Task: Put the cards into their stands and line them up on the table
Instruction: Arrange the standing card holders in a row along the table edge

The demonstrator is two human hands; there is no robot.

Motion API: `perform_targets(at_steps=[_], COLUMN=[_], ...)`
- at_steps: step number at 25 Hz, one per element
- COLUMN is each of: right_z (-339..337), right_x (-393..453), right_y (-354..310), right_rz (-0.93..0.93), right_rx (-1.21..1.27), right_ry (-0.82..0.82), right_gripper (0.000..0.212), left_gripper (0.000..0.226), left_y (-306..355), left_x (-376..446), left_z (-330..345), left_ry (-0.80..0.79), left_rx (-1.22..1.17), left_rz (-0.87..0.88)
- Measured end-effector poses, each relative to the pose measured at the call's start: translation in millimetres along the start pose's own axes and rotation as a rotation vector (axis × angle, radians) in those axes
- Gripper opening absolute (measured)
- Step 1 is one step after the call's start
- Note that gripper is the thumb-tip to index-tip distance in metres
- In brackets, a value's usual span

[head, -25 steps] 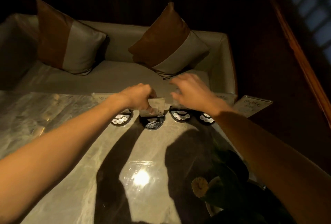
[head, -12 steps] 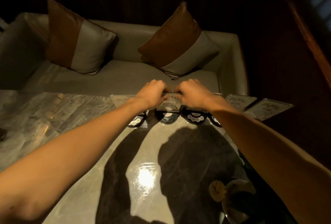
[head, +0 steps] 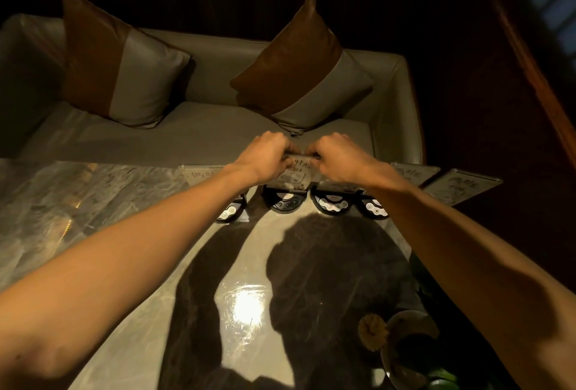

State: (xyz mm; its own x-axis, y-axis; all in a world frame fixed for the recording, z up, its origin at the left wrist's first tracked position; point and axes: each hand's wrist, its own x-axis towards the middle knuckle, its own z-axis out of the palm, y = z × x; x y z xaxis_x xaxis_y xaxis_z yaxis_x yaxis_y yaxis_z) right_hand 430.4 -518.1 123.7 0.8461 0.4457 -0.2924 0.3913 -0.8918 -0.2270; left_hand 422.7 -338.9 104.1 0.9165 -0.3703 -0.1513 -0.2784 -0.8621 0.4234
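Both hands closed together at frame centre: left hand (head: 268, 156) and right hand (head: 336, 156) now pinch one card (head: 296, 168) over its stand (head: 285, 201), probably seating it.

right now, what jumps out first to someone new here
Both bare hands, left hand and right hand, meet at the marble table's far edge, pinching one clear acrylic card above a row of black round stands. Behind them, two brown-and-grey cushions lean on a beige sofa.
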Motion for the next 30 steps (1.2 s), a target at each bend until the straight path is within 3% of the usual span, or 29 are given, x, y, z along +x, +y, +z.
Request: perform_targets(at_steps=[14, 21, 26, 30], right_z=[3, 1, -8, 6], right_x=[-5, -8, 5, 25], right_y=[0, -4, -48, -111], right_rz=[-0.018, 0.038, -0.068, -0.225], right_rx=[0.027, 0.088, 0.109, 0.085], right_ry=[0.005, -0.043, 0.195, 0.056], right_gripper=[0.022, 0.033, 0.053, 0.047], left_gripper=[0.026, 0.047, 0.060, 0.040], left_y=[-6, -24, -73, -106], left_x=[0, -15, -56, -88], left_z=[7, -19, -61, -61], left_ry=[0.005, -0.047, -0.180, -0.175], left_rx=[-0.061, -0.120, -0.029, 0.010], left_rz=[-0.027, -0.070, -0.163, -0.199])
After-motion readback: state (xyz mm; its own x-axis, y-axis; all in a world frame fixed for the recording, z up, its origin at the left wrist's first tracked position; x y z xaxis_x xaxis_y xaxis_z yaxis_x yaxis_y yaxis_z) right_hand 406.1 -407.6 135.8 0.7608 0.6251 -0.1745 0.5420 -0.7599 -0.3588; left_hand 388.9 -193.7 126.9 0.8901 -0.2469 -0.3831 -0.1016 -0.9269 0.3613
